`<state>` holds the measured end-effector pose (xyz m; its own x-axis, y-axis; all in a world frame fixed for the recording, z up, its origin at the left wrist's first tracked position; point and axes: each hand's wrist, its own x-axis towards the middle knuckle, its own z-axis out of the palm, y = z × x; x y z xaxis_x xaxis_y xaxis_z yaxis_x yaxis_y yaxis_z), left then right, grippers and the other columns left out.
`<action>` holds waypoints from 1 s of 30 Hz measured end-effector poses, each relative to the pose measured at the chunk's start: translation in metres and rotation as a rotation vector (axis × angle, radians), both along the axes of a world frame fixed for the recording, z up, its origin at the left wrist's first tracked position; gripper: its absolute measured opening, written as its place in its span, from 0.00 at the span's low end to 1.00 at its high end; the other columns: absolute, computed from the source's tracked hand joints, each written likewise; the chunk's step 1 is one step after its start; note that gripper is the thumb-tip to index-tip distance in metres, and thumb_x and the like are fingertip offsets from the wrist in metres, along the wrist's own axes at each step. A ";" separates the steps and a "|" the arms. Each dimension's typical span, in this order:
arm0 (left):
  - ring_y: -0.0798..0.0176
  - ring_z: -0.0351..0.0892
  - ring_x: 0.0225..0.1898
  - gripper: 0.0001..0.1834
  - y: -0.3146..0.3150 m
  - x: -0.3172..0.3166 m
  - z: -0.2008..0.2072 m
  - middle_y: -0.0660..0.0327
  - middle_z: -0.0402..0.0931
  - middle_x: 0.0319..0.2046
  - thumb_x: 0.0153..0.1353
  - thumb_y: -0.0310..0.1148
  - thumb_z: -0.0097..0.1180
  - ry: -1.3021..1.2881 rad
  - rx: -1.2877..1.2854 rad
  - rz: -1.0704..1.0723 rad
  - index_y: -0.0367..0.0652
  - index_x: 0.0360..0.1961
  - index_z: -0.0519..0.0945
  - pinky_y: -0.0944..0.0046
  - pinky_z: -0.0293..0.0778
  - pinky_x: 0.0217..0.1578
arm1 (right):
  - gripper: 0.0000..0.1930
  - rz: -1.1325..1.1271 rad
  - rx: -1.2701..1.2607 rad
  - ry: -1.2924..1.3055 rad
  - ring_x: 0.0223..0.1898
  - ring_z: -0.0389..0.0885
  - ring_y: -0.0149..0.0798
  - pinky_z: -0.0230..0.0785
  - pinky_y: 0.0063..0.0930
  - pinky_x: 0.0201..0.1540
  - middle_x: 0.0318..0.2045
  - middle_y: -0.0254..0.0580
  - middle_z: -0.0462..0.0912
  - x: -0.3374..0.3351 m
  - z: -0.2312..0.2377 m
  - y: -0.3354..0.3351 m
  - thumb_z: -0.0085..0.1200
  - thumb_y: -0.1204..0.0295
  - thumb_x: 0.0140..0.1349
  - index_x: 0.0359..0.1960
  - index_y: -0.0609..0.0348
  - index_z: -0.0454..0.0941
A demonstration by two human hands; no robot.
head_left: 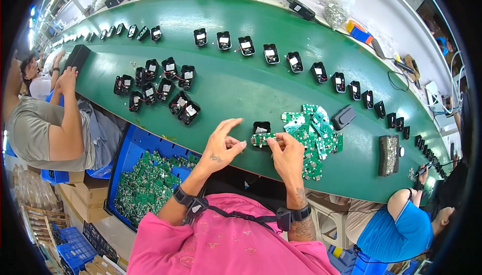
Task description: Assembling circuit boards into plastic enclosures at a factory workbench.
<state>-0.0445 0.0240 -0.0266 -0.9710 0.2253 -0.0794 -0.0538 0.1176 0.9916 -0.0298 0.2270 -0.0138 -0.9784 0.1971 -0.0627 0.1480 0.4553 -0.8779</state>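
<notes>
My right hand [287, 155] pinches the edge of a small green circuit board [260, 140] between thumb and fingers. The board is just at the near side of a black open housing [261, 125] with a pale part inside; whether they touch I cannot tell. To the left of it hovers my left hand [221, 144], fingers apart and nothing visible in it. A loose pile of green circuit boards [315, 137] lies right beside my right hand. Behind that pile sits a dark closed case [343, 117].
A cluster of black housings [159, 85] with red wires stands on the green table [226, 94] at left. More housings [271, 54] line the far side. A blue bin [131, 139] of boards stands lower left; a dark block [388, 155] lies right. Co-workers [60, 124] sit on both sides.
</notes>
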 end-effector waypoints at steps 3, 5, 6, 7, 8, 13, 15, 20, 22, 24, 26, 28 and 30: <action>0.66 0.83 0.39 0.34 0.009 -0.007 -0.008 0.52 0.65 0.63 0.60 0.24 0.61 0.014 0.044 -0.095 0.36 0.68 0.66 0.67 0.79 0.40 | 0.13 0.020 0.112 0.041 0.22 0.80 0.31 0.72 0.27 0.26 0.22 0.44 0.84 -0.003 -0.003 0.000 0.64 0.69 0.61 0.37 0.70 0.82; 0.65 0.83 0.40 0.32 0.015 -0.014 -0.004 0.51 0.64 0.63 0.62 0.22 0.58 0.004 0.078 -0.244 0.37 0.68 0.66 0.66 0.80 0.40 | 0.13 0.021 0.124 0.065 0.22 0.80 0.31 0.71 0.27 0.26 0.22 0.45 0.83 -0.004 -0.005 -0.001 0.64 0.69 0.61 0.36 0.70 0.82; 0.65 0.83 0.40 0.32 0.016 -0.017 -0.007 0.51 0.64 0.63 0.62 0.22 0.58 0.010 0.081 -0.243 0.37 0.68 0.66 0.66 0.80 0.40 | 0.12 0.016 0.096 0.053 0.22 0.79 0.31 0.71 0.27 0.26 0.22 0.45 0.83 -0.005 -0.004 -0.003 0.63 0.69 0.61 0.36 0.70 0.82; 0.65 0.83 0.39 0.31 0.017 -0.020 -0.013 0.51 0.63 0.63 0.62 0.22 0.57 -0.078 0.193 -0.221 0.38 0.68 0.66 0.66 0.80 0.40 | 0.12 0.012 0.068 0.042 0.22 0.79 0.30 0.71 0.27 0.26 0.22 0.44 0.83 -0.005 -0.003 -0.004 0.63 0.69 0.61 0.35 0.70 0.82; 0.65 0.82 0.39 0.31 0.018 -0.023 -0.011 0.50 0.63 0.63 0.62 0.21 0.57 -0.166 0.302 -0.200 0.39 0.67 0.66 0.66 0.81 0.40 | 0.12 0.013 0.070 0.047 0.22 0.79 0.30 0.71 0.27 0.26 0.22 0.44 0.83 -0.005 -0.002 -0.005 0.63 0.69 0.61 0.35 0.70 0.82; 0.68 0.82 0.35 0.32 0.012 -0.020 0.004 0.50 0.72 0.56 0.63 0.24 0.57 -0.244 0.414 -0.247 0.44 0.68 0.64 0.70 0.79 0.36 | 0.11 0.024 -0.037 0.075 0.22 0.78 0.28 0.70 0.25 0.26 0.21 0.41 0.83 0.002 0.012 -0.009 0.61 0.69 0.63 0.35 0.69 0.81; 0.69 0.82 0.33 0.31 0.014 -0.019 0.007 0.53 0.79 0.48 0.64 0.25 0.57 -0.233 0.417 -0.238 0.42 0.68 0.64 0.71 0.78 0.34 | 0.11 0.018 -0.017 0.098 0.23 0.78 0.29 0.69 0.25 0.26 0.23 0.41 0.82 0.003 0.011 -0.012 0.62 0.71 0.62 0.36 0.69 0.82; 0.70 0.81 0.30 0.29 0.015 -0.005 0.017 0.55 0.81 0.45 0.65 0.25 0.55 -0.246 0.372 -0.173 0.43 0.67 0.65 0.71 0.77 0.31 | 0.09 0.024 0.212 0.455 0.27 0.78 0.32 0.68 0.25 0.26 0.29 0.41 0.80 0.009 0.017 -0.015 0.65 0.75 0.58 0.38 0.65 0.83; 0.71 0.81 0.29 0.29 0.013 0.000 0.022 0.55 0.81 0.46 0.65 0.25 0.55 -0.250 0.359 -0.187 0.45 0.67 0.65 0.72 0.77 0.30 | 0.10 0.237 0.131 0.461 0.30 0.78 0.35 0.69 0.27 0.28 0.32 0.42 0.79 0.011 0.031 -0.017 0.65 0.79 0.56 0.40 0.61 0.84; 0.70 0.81 0.30 0.29 0.015 0.000 0.028 0.55 0.82 0.43 0.65 0.26 0.56 -0.230 0.373 -0.187 0.42 0.67 0.65 0.71 0.78 0.32 | 0.10 0.263 0.141 0.490 0.30 0.79 0.36 0.69 0.27 0.28 0.31 0.41 0.79 0.009 0.034 -0.017 0.64 0.79 0.56 0.40 0.59 0.85; 0.70 0.81 0.31 0.29 0.014 0.003 0.030 0.55 0.81 0.44 0.66 0.26 0.56 -0.210 0.357 -0.197 0.42 0.68 0.65 0.71 0.78 0.32 | 0.07 0.320 0.138 0.580 0.30 0.79 0.37 0.68 0.28 0.28 0.32 0.42 0.80 0.005 0.030 -0.016 0.63 0.80 0.57 0.39 0.61 0.84; 0.70 0.81 0.31 0.29 0.015 0.006 0.035 0.55 0.81 0.44 0.66 0.26 0.55 -0.188 0.342 -0.202 0.42 0.68 0.65 0.70 0.79 0.31 | 0.06 0.305 0.094 0.567 0.30 0.79 0.37 0.68 0.28 0.29 0.32 0.42 0.80 0.005 0.034 -0.017 0.62 0.80 0.58 0.37 0.62 0.83; 0.68 0.83 0.35 0.28 0.016 0.010 0.048 0.54 0.80 0.47 0.67 0.26 0.55 -0.213 0.299 -0.165 0.42 0.68 0.64 0.69 0.81 0.34 | 0.05 0.289 0.050 0.550 0.30 0.79 0.37 0.68 0.29 0.29 0.32 0.42 0.80 0.009 0.043 -0.021 0.61 0.80 0.58 0.36 0.63 0.82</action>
<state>-0.0343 0.0399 0.0217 -0.8890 0.4203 -0.1819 -0.2661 -0.1507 0.9521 -0.0206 0.2063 0.0289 -0.8792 -0.0908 0.4677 -0.4548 0.4521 -0.7673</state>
